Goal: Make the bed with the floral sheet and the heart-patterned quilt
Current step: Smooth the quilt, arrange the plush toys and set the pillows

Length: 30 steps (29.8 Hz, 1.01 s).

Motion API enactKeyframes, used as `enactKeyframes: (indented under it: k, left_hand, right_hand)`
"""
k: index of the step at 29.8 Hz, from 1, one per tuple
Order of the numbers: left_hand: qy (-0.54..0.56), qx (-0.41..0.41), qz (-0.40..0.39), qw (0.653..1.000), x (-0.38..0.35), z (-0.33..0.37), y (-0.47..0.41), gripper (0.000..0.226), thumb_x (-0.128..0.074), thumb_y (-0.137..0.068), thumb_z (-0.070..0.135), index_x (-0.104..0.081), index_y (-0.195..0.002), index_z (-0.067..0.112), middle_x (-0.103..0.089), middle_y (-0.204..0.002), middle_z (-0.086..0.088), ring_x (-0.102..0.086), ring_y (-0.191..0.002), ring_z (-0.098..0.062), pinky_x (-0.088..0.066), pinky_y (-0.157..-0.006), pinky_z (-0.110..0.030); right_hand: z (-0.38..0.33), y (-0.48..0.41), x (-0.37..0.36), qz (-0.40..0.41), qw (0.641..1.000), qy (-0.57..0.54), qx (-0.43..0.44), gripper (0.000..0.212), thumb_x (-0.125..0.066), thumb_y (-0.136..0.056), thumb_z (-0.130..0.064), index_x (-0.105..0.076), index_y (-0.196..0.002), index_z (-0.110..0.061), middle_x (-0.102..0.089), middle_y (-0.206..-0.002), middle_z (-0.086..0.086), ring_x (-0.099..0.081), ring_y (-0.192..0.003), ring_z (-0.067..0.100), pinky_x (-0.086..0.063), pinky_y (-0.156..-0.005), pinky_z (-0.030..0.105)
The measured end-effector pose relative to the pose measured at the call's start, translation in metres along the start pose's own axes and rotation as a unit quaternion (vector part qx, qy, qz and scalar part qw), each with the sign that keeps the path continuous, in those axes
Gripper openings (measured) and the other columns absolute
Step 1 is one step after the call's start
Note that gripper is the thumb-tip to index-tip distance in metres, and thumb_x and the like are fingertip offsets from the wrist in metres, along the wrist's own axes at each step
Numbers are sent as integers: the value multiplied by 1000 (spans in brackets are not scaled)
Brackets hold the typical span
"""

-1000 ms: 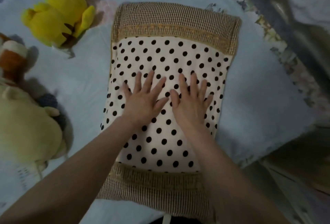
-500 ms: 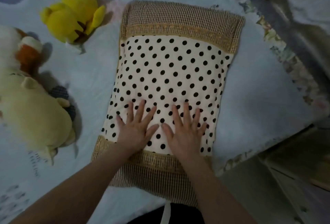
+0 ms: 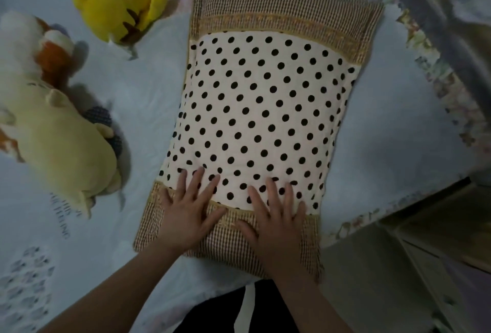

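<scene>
Brown checked near band of the pillow (image 3: 265,109) now sits under both palms; left hand (image 3: 190,216) and right hand (image 3: 276,222) lie flat, fingers spread wide, holding nothing; a second ago they pressed mid-pillow, so they have slid toward the person, a smoothing stroke probably near its end; pillow rests on the pale blue quilt (image 3: 385,133), seemingly already spread; floral sheet (image 3: 435,75) edge shows beyond at right; yellow plush toy (image 3: 119,0) far left.

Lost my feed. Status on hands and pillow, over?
Left hand, right hand flat on polka-dot pillow, near end. Pillow on pale bedcover. Plush toys alongside, clear.
</scene>
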State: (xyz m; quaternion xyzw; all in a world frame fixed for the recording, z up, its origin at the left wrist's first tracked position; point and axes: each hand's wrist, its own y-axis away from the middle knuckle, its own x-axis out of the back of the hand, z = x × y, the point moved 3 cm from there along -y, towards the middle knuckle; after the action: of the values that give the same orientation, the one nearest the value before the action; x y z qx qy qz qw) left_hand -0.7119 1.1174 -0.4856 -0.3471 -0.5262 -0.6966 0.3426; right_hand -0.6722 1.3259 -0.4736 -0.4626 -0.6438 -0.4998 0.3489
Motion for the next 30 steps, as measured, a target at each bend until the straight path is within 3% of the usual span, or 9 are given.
enactKeyframes:
  k: [2, 5, 7, 9, 12, 14, 17, 22, 30]
  left_hand:
    - [-10, -30, 92, 995, 36, 2, -6, 75, -25, -89, 78, -16, -154, 42, -6, -165, 0, 3, -151, -33, -8, -110, -75]
    - [2, -74, 247, 966, 90, 8, -25, 78, -31, -91, 70, -13, -156, 30, -7, -164, -15, -1, -148, -45, -1, -110, -74]
    - [27, -68, 296, 952, 101, 20, -45, 78, -30, -94, 68, -12, -156, 26, -7, -162, -18, -1, -147, -49, 2, -112, -72]
    - [38, -50, 252, 966, 86, 34, -69, 76, -26, -94, 70, -13, -157, 28, 0, -163, -14, 4, -149, -44, 1, -112, -72]
    - [-8, -18, 98, 995, 37, 44, -94, 72, -14, -92, 76, -3, -155, 42, 11, -165, 2, 14, -150, -33, -7, -110, -74]
    - [-19, -1, 64, 998, 26, 42, -98, 72, -9, -91, 78, 1, -154, 46, 10, -165, 6, 14, -150, -30, -9, -110, -73]
    - [15, 24, 135, 990, 59, 37, -111, 75, -16, -91, 78, -6, -156, 41, 1, -166, 4, 9, -151, -29, -6, -113, -70]
    - [69, 38, 272, 959, 146, 44, -175, 77, -19, -92, 76, -9, -157, 36, 5, -166, -1, 12, -150, -33, -1, -115, -68]
    - [-2, 23, 145, 989, 84, 48, -275, 71, -6, -91, 76, 16, -151, 46, 18, -163, 4, 22, -148, -33, 1, -113, -71]
  right_hand:
    - [0, -10, 35, 71, 997, -32, -9, 75, -34, -93, -71, -22, -155, -31, -14, -164, 6, -8, -150, 38, -21, -109, 70]
    - [8, -42, 94, 189, 979, -69, -19, 74, -34, -95, -65, -13, -156, -28, -10, -164, 14, -3, -149, 42, -13, -114, 68]
    - [13, -74, 112, 227, 971, -64, -27, 72, -33, -97, -63, -11, -156, -27, -8, -163, 16, 1, -149, 45, -8, -115, 68]
    - [13, -100, 95, 192, 980, -38, -30, 71, -30, -98, -64, -11, -157, -30, -2, -164, 12, 3, -149, 43, -6, -114, 69]
    - [18, -121, 39, 65, 996, 11, -56, 68, -24, -98, -67, -9, -157, -36, 5, -165, 1, 7, -150, 36, -12, -110, 72]
    - [22, -124, 25, 20, 997, 25, -70, 68, -20, -97, -69, -10, -156, -38, 5, -165, -2, 6, -151, 33, -12, -111, 71]
    - [23, -134, 51, 31, 997, -1, -72, 66, -15, -96, -69, -14, -155, -40, -2, -165, -3, 2, -151, 31, -16, -113, 67]
    - [40, -175, 121, 181, 977, -50, -105, 69, -18, -97, -65, -11, -157, -31, -3, -165, 7, -1, -150, 40, -16, -114, 66]
    - [62, -266, 46, 111, 984, -2, -138, 70, -21, -98, -67, 0, -157, -36, 10, -165, 3, 6, -150, 39, -10, -111, 73]
